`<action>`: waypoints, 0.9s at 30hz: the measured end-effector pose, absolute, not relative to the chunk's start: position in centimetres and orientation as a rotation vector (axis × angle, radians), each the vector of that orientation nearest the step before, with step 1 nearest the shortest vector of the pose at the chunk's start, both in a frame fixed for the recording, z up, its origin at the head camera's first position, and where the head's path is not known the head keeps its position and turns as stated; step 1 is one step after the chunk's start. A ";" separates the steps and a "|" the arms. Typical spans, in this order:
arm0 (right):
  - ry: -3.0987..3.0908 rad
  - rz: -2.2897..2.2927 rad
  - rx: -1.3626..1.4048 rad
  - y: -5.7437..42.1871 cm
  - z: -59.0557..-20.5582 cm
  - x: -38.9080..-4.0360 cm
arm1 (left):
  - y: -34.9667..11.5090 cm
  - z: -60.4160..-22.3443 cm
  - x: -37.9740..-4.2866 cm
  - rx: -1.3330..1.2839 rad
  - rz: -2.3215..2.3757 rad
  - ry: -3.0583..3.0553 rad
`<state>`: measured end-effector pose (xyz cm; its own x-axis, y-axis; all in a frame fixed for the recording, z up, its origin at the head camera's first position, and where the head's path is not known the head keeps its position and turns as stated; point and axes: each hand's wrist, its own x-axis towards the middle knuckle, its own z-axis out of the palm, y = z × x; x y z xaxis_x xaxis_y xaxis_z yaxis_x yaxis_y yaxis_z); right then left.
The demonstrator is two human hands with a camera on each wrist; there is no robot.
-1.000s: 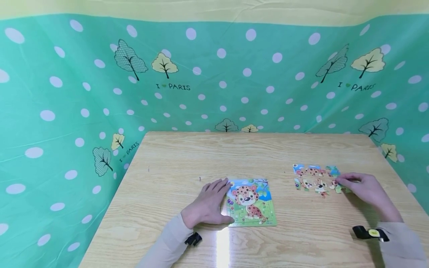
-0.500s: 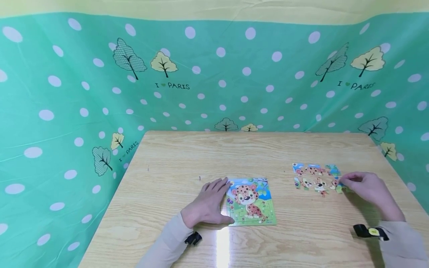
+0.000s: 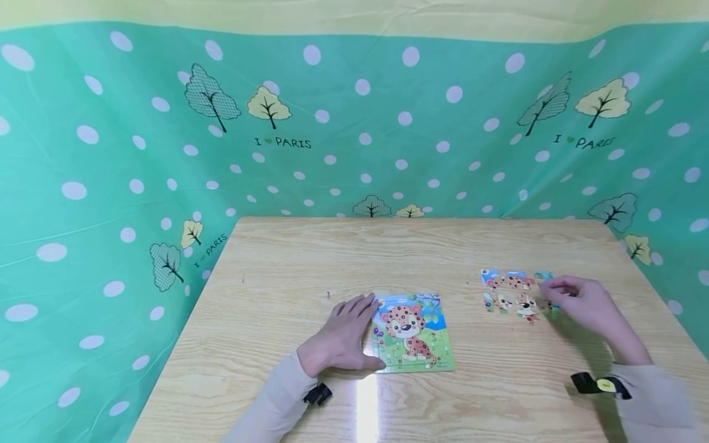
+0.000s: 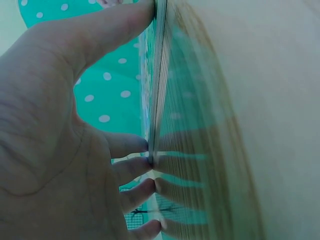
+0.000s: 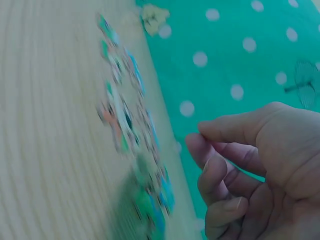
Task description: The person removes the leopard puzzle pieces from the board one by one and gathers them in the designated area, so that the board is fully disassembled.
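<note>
My left hand (image 3: 343, 338) lies at the left edge of a square jigsaw puzzle (image 3: 412, 332) picturing a spotted leopard cub. In the left wrist view its thumb and fingertips touch the edge of the puzzle board (image 4: 158, 75), spread apart along it. My right hand (image 3: 581, 301) is above the right end of a group of loose puzzle pieces (image 3: 506, 301). Its fingers are curled, with thumb tip close to index fingertip, and no piece shows between them in the right wrist view. There the loose pieces (image 5: 120, 120) look blurred. The right hand hides some of them.
A wooden table (image 3: 277, 258) bears everything. Behind it and at both sides hangs a green dotted cloth (image 3: 332, 123) with tree prints. A tiny dark speck (image 3: 328, 295) lies left of the puzzle. Each wrist wears a black strap (image 3: 317, 394).
My right hand has moved left and slightly up, from the right end of the loose pieces to over them. The left hand keeps its place at the puzzle's edge.
</note>
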<state>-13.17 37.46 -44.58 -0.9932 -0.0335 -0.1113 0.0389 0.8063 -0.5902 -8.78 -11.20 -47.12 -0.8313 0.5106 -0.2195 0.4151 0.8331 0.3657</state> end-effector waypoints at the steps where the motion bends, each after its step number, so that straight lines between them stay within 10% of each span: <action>1: 2.873 -0.952 -0.024 36.9 -44.7 -13.2 | -11.2 -47.1 -8.8 0.700 0.439 2.705; 27: 2.713 -1.130 -0.378 25.4 -45.5 -13.3 | -11.1 -47.0 -8.5 0.717 0.364 2.721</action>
<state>-13.30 25.35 -45.50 -0.9518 -0.2994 -0.0662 -0.1638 0.6790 -0.7157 -8.45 -11.12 -46.97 -0.8292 0.5120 -0.2243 0.4351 0.8431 0.3160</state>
